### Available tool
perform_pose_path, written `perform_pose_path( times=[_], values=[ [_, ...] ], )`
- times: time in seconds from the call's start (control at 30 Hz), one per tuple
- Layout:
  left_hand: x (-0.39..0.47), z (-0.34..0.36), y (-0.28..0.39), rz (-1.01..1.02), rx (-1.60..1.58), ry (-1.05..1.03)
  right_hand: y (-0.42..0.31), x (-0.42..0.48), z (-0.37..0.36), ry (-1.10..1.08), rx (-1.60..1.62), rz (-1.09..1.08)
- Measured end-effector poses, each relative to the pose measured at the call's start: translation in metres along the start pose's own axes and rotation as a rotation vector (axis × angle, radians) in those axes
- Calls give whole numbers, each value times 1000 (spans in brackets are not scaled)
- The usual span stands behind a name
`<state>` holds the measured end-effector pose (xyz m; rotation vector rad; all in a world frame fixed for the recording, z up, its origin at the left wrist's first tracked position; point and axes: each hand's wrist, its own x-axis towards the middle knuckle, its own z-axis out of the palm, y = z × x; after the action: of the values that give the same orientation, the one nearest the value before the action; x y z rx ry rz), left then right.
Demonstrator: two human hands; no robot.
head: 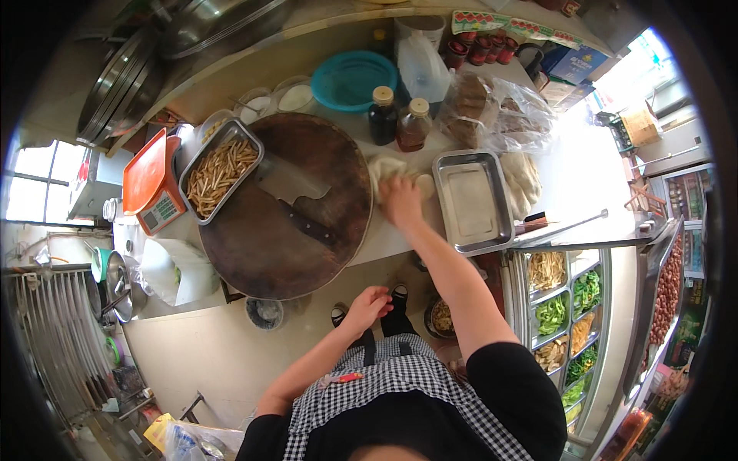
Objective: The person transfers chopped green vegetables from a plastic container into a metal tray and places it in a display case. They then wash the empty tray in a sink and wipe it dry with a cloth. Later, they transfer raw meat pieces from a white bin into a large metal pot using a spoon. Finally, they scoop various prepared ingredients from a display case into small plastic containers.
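My right hand [400, 199] rests on a pale, crumpled cloth [387, 167] on the counter, just right of a round wooden chopping block [277, 253]; whether its fingers grip the cloth is not plain. My left hand [370, 308] hangs before my checked apron, fingers loosely bent, with nothing visible in it. A cleaver [297, 181] with a dark riveted handle lies on the block. On the block's upper left edge sits a metal tray of cut brown strips [222, 176]. Right of my right hand stands another metal tray [473, 201] with nothing seen in it.
Two capped bottles [383, 115] and a teal basin [354, 80] stand behind the cloth. Bagged brown food [473, 109] lies at the back right. An orange kitchen scale [153, 178] is left of the block. Trays of vegetables [552, 316] are lower right. A shelf overhangs the back.
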<state>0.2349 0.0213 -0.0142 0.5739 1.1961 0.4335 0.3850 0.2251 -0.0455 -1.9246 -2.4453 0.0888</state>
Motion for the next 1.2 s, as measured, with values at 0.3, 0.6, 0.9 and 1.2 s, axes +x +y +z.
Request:
perform_pose_path(
  times=[0.3,0.6,0.9,1.2],
  values=[
    [127,101,62,922,539,351,127,-90,-106,99,999,471],
    [209,134,99,617,511,414,172,5,-17,233,119,-267],
    [206,122,80,718,285,496,166,-43,-1,-275,301,195],
    [199,111,100,600,454,412,176,30,-26,357,236,-134]
  ],
)
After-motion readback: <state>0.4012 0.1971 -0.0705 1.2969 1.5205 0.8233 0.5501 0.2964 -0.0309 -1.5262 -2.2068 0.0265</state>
